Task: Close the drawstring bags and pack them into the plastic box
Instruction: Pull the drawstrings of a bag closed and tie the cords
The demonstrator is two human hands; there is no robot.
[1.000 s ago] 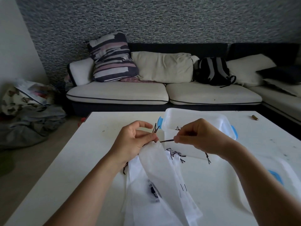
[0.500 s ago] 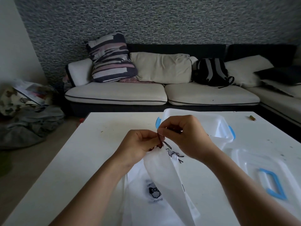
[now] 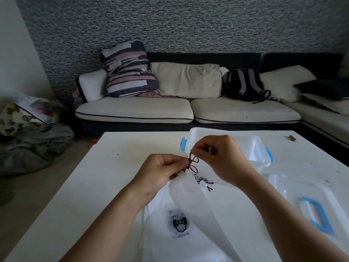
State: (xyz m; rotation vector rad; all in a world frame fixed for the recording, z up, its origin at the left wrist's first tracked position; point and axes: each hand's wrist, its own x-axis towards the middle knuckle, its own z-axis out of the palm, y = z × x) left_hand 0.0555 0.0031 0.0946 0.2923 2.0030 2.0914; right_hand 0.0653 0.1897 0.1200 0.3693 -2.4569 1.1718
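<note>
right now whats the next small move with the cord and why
Probably pull the two hands apart to tighten the knot: the left hand pinches the bag neck, the right hand pinches the cord, whose loops look slack. The box waits open behind.

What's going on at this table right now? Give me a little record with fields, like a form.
left hand: pinches the gathered neck of the white bag
right hand: pinches the dark drawstring, which is looped between the hands
other bags: lie flat under the held one, one with a printed logo
plastic box: open, blue clips, behind the hands
lid: beside the box on the white table, blue handle
stage: tying, not yet packed
</note>
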